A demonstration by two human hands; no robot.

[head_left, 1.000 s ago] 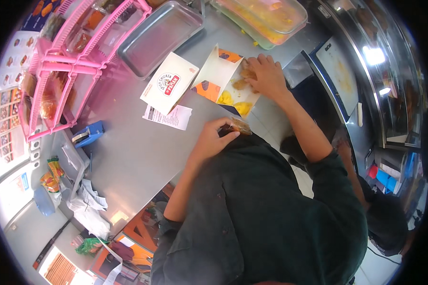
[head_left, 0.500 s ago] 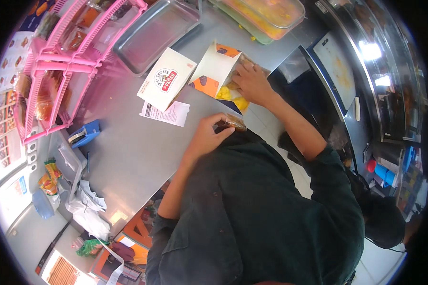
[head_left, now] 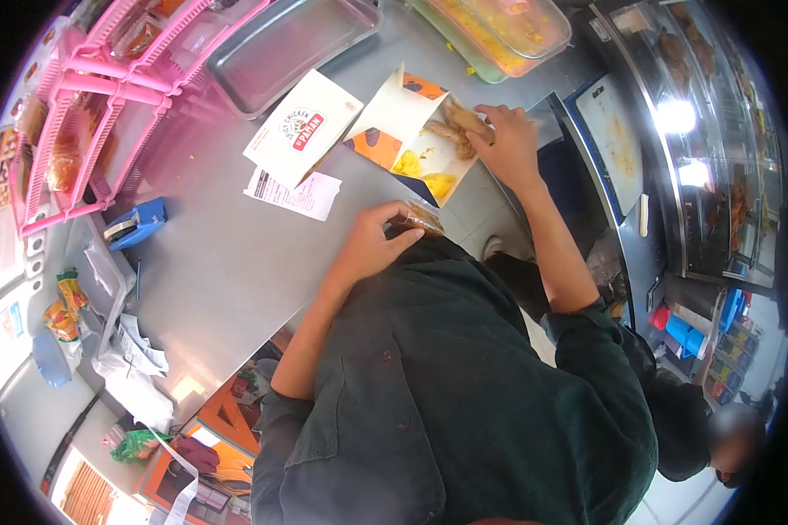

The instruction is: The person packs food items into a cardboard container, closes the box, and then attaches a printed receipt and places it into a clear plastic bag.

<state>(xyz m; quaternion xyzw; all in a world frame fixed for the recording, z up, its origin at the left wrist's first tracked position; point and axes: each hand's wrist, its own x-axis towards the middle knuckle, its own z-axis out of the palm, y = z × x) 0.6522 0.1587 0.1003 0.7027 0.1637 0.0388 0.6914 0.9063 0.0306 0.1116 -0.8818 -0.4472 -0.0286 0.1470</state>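
Note:
An open paper food box [head_left: 385, 109] with white inside and orange-and-navy sides sits near the counter's edge. Crumbly yellow food [head_left: 409, 164] fills its near part, and brown fried chicken [head_left: 451, 131] lies toward the far side. My right hand [head_left: 510, 144] is at the box's right edge, fingers and thumb closed around the end of the chicken. Just in front of the box, my left hand [head_left: 375, 241] pinches a small clear sachet of brown sauce [head_left: 426, 217] close to my shirt. Part of the sachet is hidden by the fingers.
Left of the box stand another white box [head_left: 302, 122] and a printed slip [head_left: 293, 192]. Behind are a metal tray [head_left: 293, 52] and a lidded tub of yellow food [head_left: 499, 39]. A pink rack [head_left: 105, 87] and blue tape dispenser [head_left: 136, 224] are at left, a glass display case [head_left: 709, 157] at right.
My right hand has drawn back to the right from over the box, uncovering the chicken inside. My left hand keeps the sachet almost in place. The whole view has shifted slightly.

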